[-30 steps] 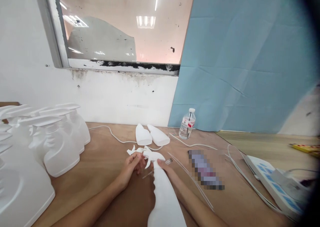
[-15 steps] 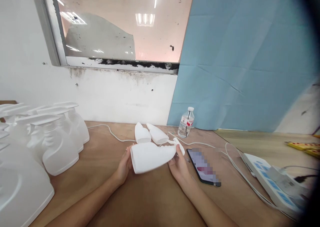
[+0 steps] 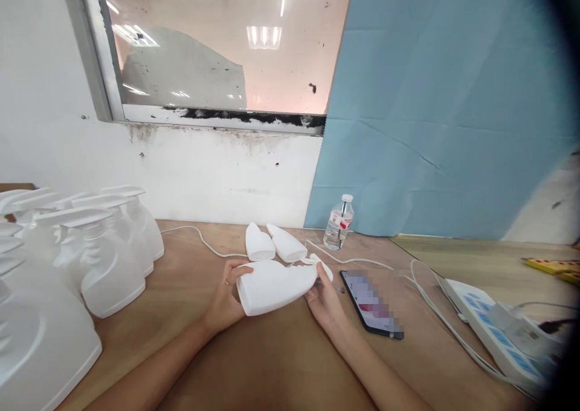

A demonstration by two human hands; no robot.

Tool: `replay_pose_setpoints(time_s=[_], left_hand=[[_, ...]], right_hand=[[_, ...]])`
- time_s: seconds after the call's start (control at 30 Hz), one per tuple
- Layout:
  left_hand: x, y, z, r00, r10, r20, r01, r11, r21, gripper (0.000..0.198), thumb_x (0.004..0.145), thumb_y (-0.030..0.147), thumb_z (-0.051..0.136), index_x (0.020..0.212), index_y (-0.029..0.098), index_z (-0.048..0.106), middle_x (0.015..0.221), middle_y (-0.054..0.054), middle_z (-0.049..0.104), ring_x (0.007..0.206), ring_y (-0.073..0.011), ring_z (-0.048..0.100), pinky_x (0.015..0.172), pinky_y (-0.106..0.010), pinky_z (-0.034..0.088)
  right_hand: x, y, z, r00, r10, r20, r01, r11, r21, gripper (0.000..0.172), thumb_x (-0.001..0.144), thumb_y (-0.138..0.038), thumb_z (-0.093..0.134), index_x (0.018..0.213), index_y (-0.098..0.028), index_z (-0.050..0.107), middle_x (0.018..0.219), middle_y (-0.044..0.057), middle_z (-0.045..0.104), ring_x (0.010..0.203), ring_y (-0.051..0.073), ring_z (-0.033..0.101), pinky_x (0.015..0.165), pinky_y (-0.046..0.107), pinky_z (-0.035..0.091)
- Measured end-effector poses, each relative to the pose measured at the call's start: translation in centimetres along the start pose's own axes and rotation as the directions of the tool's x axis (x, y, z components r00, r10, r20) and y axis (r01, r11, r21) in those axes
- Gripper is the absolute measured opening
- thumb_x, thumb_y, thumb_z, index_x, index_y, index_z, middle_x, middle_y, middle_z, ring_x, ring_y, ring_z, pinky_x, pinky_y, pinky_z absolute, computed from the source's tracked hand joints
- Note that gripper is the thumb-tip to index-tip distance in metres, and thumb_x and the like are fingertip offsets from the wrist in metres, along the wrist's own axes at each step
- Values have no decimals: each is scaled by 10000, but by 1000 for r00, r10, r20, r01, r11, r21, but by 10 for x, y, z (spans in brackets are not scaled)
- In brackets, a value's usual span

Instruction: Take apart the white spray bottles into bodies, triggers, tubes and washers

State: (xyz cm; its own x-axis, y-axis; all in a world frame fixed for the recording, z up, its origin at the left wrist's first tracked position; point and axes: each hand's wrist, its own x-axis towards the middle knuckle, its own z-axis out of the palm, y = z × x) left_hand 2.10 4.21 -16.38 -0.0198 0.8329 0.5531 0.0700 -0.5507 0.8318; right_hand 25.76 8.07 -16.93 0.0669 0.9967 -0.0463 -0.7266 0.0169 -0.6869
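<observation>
White glossy plastic spray bottle (image 3: 272, 285) sideways, left hand (image 3: 225, 302) cupping base, right hand (image 3: 325, 302) gripping neck

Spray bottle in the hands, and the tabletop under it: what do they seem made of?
Spray bottle: opaque white plastic, probably moulded, smooth with a soft sheen along its side. Tabletop: brown wood, likely plywood or veneer, matt and unvarnished-looking, with faint grain lines.
</observation>
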Motion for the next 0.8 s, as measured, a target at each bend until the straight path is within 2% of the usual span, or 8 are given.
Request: replay_pose_setpoints(time_s=[0.07,0.13,0.23,0.33,0.4,0.5,0.6,0.8], left_hand=[[1,2,-3,993,-92,-71,90,995,-32,484,481,300,858,927,247,679,987,-65,618,1008,-310,560,895,-395,443],[3,1,-6,980,-148,-135,140,988,-68,400,615,389,779,959,223,660,927,-59,653,942,-284,589,835,-359,467],[6,-5,-7,943,-249,-219,219,964,-150,402,717,497,671,959,178,634,844,-55,677,780,-228,624,668,-292,498],[11,-13,-8,899,-355,-257,299,925,-233,463,728,586,616,861,143,605,599,-16,611,469,-147,534,369,-218,374],[15,-18,-11,871,-407,-275,333,901,-278,468,735,611,592,755,144,569,486,20,527,354,-108,439,278,-196,259],[21,-24,-18,846,-448,-290,351,877,-329,475,734,612,594,626,158,509,417,38,468,297,-88,384,245,-190,223],[24,-26,-26,837,-468,-284,357,860,-365,479,719,600,617,590,150,513,400,28,478,278,-86,384,235,-189,220],[29,-29,-35,803,-523,-285,369,812,-452,449,691,570,645,609,141,540,368,41,454,239,-73,340,223,-182,154]], right_hand=[[-3,0,3,999,19,42,-18,1000,-6,217,729,-350,744,871,-245,617,690,-57,655,532,98,568,382,184,424],[-6,0,6,995,47,88,-46,999,-11,200,722,-338,752,792,-232,598,617,-61,593,484,90,511,347,184,364],[-9,1,10,990,73,124,-71,997,-17,197,702,-293,766,765,-223,595,673,-48,603,541,96,532,384,188,374],[-10,1,10,988,75,135,-71,997,-33,180,678,-231,771,750,-218,607,735,-39,636,603,110,561,464,210,428],[-10,2,9,986,79,145,-73,996,-48,163,664,-198,769,727,-208,618,723,-32,640,622,122,569,514,231,451],[-11,2,9,980,94,173,-85,995,-57,140,649,-162,761,691,-193,630,712,-22,645,648,132,576,564,251,461],[-14,3,11,969,118,215,-108,993,-55,138,635,-117,744,692,-188,641,710,-18,653,664,139,577,597,269,463],[-19,7,15,949,148,280,-147,989,-26,294,585,-9,708,807,-194,656,767,-11,669,710,153,588,663,298,483]])
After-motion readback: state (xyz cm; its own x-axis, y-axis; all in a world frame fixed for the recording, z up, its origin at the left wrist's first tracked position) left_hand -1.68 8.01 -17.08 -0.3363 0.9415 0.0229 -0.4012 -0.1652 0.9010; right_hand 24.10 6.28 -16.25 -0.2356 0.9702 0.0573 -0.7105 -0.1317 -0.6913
